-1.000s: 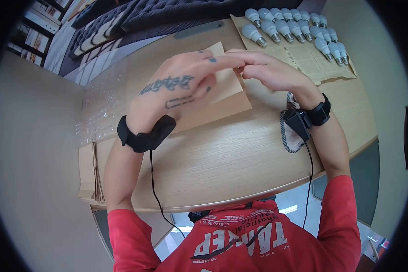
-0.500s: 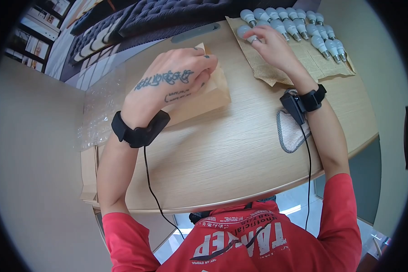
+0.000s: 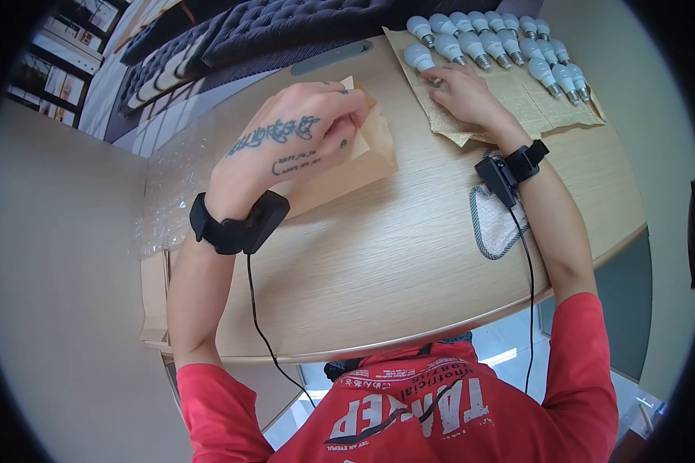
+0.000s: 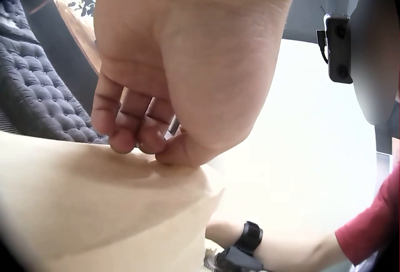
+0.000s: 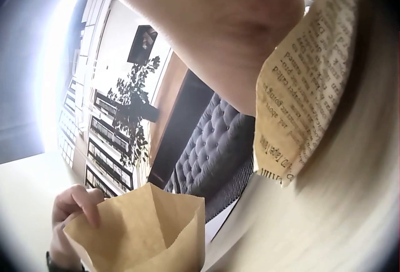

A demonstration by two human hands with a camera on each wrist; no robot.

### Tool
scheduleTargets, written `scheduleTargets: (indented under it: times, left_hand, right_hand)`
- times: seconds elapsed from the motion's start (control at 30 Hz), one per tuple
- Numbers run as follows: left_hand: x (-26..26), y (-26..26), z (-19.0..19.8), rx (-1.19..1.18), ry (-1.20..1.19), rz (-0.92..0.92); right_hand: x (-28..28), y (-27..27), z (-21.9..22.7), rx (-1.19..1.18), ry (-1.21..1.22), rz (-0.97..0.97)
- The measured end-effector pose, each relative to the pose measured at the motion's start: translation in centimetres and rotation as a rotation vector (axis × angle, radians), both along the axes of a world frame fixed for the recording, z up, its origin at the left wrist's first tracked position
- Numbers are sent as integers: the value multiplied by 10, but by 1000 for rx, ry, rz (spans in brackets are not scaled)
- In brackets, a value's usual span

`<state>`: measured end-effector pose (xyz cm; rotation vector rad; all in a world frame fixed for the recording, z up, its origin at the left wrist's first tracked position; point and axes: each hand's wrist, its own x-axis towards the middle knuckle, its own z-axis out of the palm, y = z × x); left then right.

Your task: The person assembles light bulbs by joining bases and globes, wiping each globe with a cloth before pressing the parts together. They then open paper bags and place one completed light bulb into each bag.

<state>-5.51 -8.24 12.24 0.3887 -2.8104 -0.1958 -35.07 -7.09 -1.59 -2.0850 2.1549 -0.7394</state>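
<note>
My left hand pinches the top edge of a brown paper bag at the left of the table. In the right wrist view the bag's mouth gapes, and the left thumb lies inside its rim. At the back right, my right hand is low over a printed paper sheet. Its fingertips are at the base end of a white light bulb, the nearest one at the left of the rows. The fingers hide that base, and I cannot tell whether they grip it.
Several more white bulbs lie in rows on the printed sheet. A cloth pad with a striped border is under my right wrist. Clear bubble wrap covers the left side, and folded paper bags stand at the left edge.
My right hand has left the bag and reached across to the bulbs, then dropped lower beside the nearest one. My left hand keeps hold of the bag, which shifted slightly left.
</note>
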Motion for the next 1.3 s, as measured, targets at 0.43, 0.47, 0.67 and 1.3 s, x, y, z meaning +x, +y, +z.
scheduleTargets:
  times: [0.43, 0.47, 0.67, 1.3]
  left_hand:
    - [2, -5, -4, 12, 18, 44]
    - [1, -5, -4, 14, 24, 46]
    - [-1, -5, -3, 23, 35, 66]
    - [-4, -6, -8, 12, 54, 64]
  right_hand:
    - [18, 12, 55, -203, -233, 30]
    - [18, 12, 59, -210, -315, 96]
    - [43, 25, 83, -21, -724, 432]
    - [70, 22, 59, 70, -824, 507]
